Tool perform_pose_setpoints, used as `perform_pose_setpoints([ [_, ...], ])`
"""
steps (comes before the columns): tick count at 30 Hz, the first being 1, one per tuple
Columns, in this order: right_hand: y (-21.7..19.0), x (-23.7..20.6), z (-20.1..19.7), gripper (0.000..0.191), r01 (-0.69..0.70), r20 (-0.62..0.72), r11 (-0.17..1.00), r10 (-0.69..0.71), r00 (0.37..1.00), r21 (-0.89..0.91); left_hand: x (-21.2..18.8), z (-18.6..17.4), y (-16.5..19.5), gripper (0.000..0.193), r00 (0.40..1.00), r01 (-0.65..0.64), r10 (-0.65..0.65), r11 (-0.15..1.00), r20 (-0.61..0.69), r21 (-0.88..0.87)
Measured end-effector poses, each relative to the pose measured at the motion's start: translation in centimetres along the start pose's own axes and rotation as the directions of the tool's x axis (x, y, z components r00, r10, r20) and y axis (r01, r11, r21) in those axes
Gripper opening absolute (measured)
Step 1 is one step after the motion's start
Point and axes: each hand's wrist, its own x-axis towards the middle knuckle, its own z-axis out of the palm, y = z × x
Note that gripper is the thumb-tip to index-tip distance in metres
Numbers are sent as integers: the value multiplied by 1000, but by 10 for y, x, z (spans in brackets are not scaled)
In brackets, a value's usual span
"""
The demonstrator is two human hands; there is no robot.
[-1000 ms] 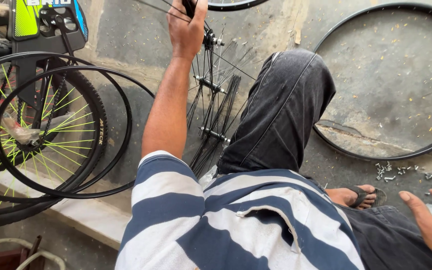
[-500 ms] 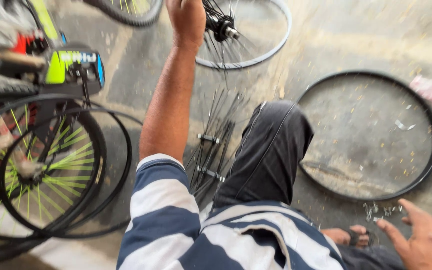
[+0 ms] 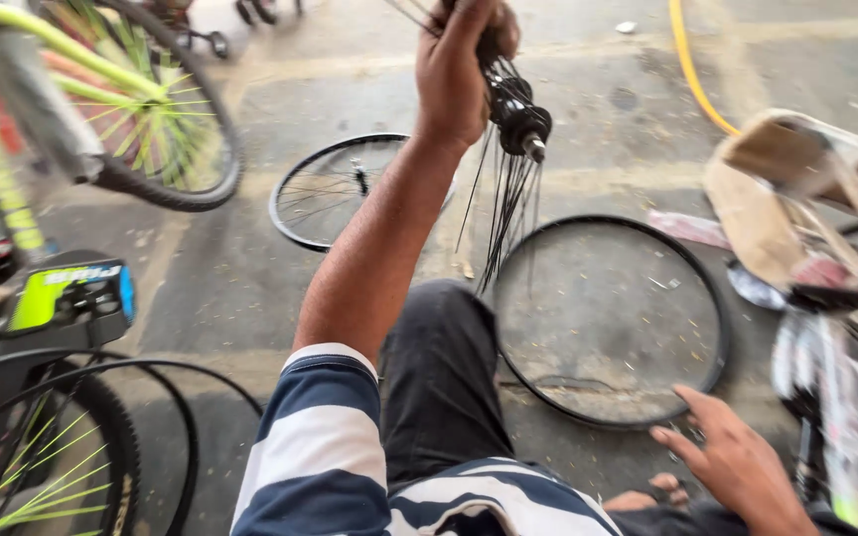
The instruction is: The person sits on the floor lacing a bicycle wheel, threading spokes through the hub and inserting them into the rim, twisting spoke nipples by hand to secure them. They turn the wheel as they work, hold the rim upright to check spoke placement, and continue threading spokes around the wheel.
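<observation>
Black steel spokes (image 3: 508, 213) hang in a loose bundle from a wheel hub (image 3: 518, 114), which the person's left hand (image 3: 461, 65) grips from above and holds high, arm stretched out in front; lifted this way, the spokes dangle free and straight rather than tangling on the ground. The fingers are clamped round the hub's top. The right hand (image 3: 737, 467) is low at the right, fingers spread and holding nothing, reaching down toward the concrete floor (image 3: 250, 288) just beside a bare black rim (image 3: 709, 298) that lies flat under the hanging spokes. The person wears a blue-and-white striped shirt (image 3: 330, 447) and dark trousers, one knee raised. A spoked wheel (image 3: 335, 189) lies flat farther off. Bicycles with lime-green spokes (image 3: 151, 129) stand at the left. A torn cardboard box (image 3: 777, 199) sits at the right, and a yellow hose (image 3: 692, 69) runs across the floor behind.
</observation>
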Motion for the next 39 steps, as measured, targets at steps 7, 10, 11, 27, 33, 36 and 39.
perform_pose_setpoints([
  [7, -22, -8, -12, 72, -205, 107, 975, 195, 975, 88, -53, 64, -61, 31, 960, 260, -271, 956, 70, 137],
  [10, -23, -4, -6, 68, -3, 59, 1000, 2, 998, 15, -90, 60, -89, 32, 918, 383, -395, 911, 50, 152],
  [11, -25, -4, -4, 67, 18, 66, 999, -20, 998, 30, -100, 54, -98, 31, 905, 416, -424, 900, 40, 130],
  [27, -96, 150, 18, 110, 353, -173, 709, -315, 933, 611, -137, 12, -140, 29, 840, 530, -524, 848, 139, -4],
  [33, -107, 172, 39, 89, 162, -7, 601, -252, 968, 782, -141, 7, -149, 40, 859, 503, -493, 863, 137, -45],
  [36, -109, 172, 41, 75, 199, -18, 501, -342, 939, 843, -143, 3, -151, 38, 868, 481, -480, 876, 125, 30],
  [39, -111, 169, 44, 64, 86, 57, 398, -334, 941, 913, -144, 3, -155, 36, 876, 478, -476, 878, 79, 2],
])
